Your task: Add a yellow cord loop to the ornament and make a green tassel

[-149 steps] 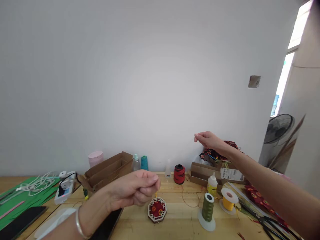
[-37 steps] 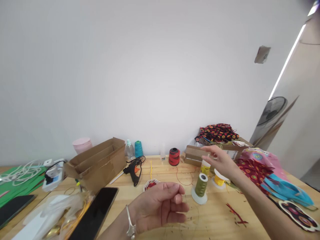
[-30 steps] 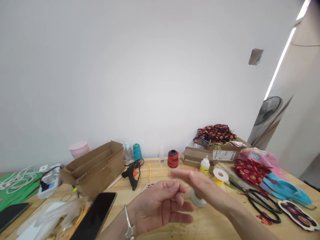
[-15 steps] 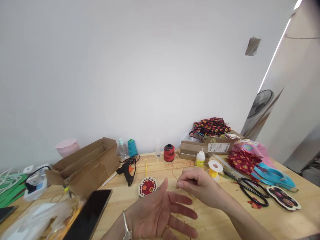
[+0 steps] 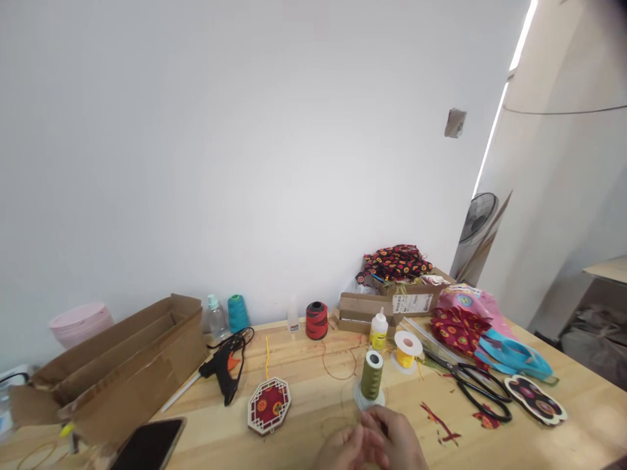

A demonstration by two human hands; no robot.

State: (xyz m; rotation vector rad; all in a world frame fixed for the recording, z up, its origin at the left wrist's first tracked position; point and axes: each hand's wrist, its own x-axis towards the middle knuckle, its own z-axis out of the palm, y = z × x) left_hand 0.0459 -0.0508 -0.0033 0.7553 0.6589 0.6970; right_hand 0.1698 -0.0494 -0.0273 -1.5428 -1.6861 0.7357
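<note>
Low in the view, my left hand (image 5: pixel 343 450) and my right hand (image 5: pixel 396 438) meet with fingertips pinched together. Whatever lies between the fingers is too small to make out. Just beyond them stands a spool of olive-green thread (image 5: pixel 372 377) on a pale base. A faint loop of thread lies on the wood left of it. Farther left is an octagonal wooden-framed pendant (image 5: pixel 269 406) with dark red patterned fabric and a yellow cord (image 5: pixel 267 357) at its top. Yellow cord on a white spool (image 5: pixel 406 351) sits behind the green one, to the right.
Black scissors (image 5: pixel 482 391) and a flower-shaped fabric piece (image 5: pixel 535 399) lie right, near red scraps (image 5: pixel 441 423). Along the back are a glue bottle (image 5: pixel 379 329), a red thread spool (image 5: pixel 317 321) and a black glue gun (image 5: pixel 224 371). A cardboard box (image 5: pixel 142 365) and phone (image 5: pixel 147 445) occupy the left.
My left hand, open and spread before, has closed and come together with my right. Both hands sit lower, uncovering the green spool. The view has shifted to the right.
</note>
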